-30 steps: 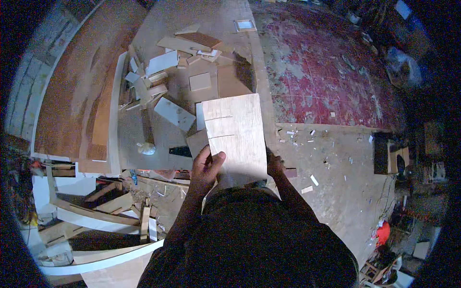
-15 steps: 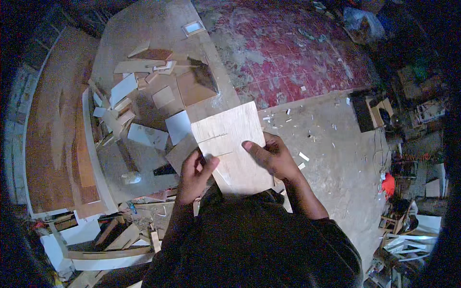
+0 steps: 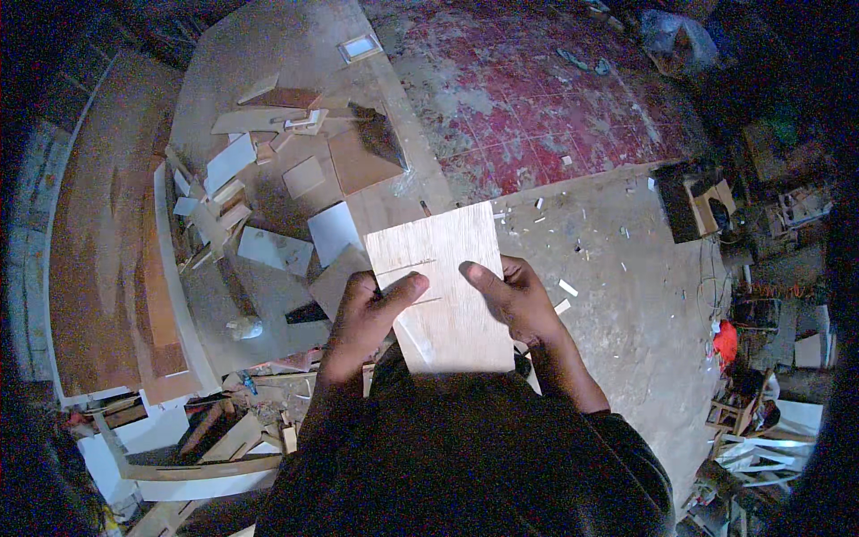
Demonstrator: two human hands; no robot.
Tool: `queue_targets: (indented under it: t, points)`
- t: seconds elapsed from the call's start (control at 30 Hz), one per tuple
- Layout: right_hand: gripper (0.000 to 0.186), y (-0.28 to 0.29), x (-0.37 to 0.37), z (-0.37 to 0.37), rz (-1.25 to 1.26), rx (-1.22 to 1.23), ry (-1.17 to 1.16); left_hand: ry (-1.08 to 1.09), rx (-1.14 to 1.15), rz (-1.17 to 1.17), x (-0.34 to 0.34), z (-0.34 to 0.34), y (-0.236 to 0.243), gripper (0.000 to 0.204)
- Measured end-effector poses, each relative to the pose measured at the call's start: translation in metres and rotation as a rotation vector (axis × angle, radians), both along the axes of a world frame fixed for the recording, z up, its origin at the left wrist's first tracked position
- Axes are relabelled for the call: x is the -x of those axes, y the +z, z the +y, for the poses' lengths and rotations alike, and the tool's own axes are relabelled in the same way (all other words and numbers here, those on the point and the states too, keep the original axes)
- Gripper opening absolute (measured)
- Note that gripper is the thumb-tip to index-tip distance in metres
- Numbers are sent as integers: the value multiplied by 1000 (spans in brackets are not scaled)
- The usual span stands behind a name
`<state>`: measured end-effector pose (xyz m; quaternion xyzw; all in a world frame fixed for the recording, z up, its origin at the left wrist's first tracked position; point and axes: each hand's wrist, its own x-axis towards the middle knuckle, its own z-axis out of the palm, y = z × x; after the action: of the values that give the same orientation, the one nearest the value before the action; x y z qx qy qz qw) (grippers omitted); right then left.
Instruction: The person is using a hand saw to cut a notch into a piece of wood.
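Observation:
Close to my body I hold a pale wooden board point(image 3: 447, 322) with both hands. Two thin dark lines run inward from its left edge; whether they are cuts or marks I cannot tell. My left hand point(image 3: 365, 313) grips the left edge, its thumb lying on the face between the lines. At the right edge my right hand point(image 3: 521, 302) is closed on the board, thumb on top and fingers hidden behind. The board's near end meets my dark clothing.
Left of me a wide wooden surface point(image 3: 268, 49) bears scattered wood offcuts point(image 3: 304, 177) and a white panel point(image 3: 335, 234). A long brown sheet point(image 3: 107, 224) stands at far left. Red tiled floor point(image 3: 528, 125) lies ahead. Small scraps litter the grey floor point(image 3: 617, 295) at right.
The board has turned slightly and come a little nearer to me. My left thumb has slid from its left edge further onto the face.

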<state>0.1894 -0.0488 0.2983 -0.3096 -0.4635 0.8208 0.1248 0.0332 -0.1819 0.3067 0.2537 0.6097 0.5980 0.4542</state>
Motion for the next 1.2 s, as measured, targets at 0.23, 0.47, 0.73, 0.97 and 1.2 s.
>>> queue_targets:
  t: [0.23, 0.47, 0.73, 0.97, 1.2]
  points:
    - [29, -3, -1, 3, 50, -29, 41, -21, -4, -66, 3, -5, 7, 30]
    - [26, -5, -5, 1, 71, -45, 27, -85, -15, -98, 4, -4, 7, 37]
    - [28, -10, -7, 1, 65, -3, -2, -118, -43, -127, 3, 4, 11, 36]
    - [32, 14, -3, 0, -164, -281, -72, -59, 87, 171, -4, 17, 12, 30]
    - [37, 12, -1, -7, -72, -293, -184, 53, 56, 247, -10, 18, -2, 32]
